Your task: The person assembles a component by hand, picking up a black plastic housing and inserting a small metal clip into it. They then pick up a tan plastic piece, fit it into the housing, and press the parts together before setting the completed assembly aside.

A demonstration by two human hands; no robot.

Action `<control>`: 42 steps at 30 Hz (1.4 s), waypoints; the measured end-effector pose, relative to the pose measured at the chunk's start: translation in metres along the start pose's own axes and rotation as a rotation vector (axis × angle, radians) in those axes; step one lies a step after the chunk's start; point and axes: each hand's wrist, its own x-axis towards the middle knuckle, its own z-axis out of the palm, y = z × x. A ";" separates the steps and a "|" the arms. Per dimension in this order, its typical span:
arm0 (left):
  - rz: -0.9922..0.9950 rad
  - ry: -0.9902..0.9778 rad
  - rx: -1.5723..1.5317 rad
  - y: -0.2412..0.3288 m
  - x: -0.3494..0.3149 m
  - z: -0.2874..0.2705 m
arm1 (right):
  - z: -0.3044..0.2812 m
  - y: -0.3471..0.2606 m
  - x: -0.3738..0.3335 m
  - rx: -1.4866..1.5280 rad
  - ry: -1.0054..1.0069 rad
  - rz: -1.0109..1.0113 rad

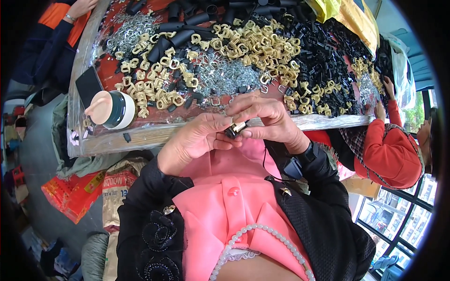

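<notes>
Just past the table's near edge, my two hands meet over a small black and brass-coloured fitting [235, 129]. My left hand [201, 133] pinches it from the left, thumb on top and fingers curled beneath. From the other side, the fingertips of my right hand [269, 119] press on it; part of it is hidden by them. Beyond my hands lie a heap of silver wire clips [225, 75] and a large pile of brass-coloured fittings [253, 44]. More such loose fittings [150, 89] are scattered to the left.
A jar with a pinkish lid [112, 108] and a dark phone [89, 86] occupy the left corner of the wood-edged table [136, 139]. Black tubes [171, 42] and black parts [314, 56] cover the far side. People in red [389, 150] and orange-and-navy clothing [47, 51] are at its sides.
</notes>
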 end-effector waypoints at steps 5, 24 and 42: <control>0.143 0.237 0.260 0.008 0.005 0.002 | -0.011 -0.001 -0.025 -0.310 0.247 0.293; 0.365 0.386 0.293 -0.009 0.020 0.007 | -0.006 0.031 -0.038 -1.085 -0.086 0.406; 0.267 0.294 0.150 -0.009 0.027 0.015 | 0.013 -0.002 -0.006 -0.407 0.365 0.246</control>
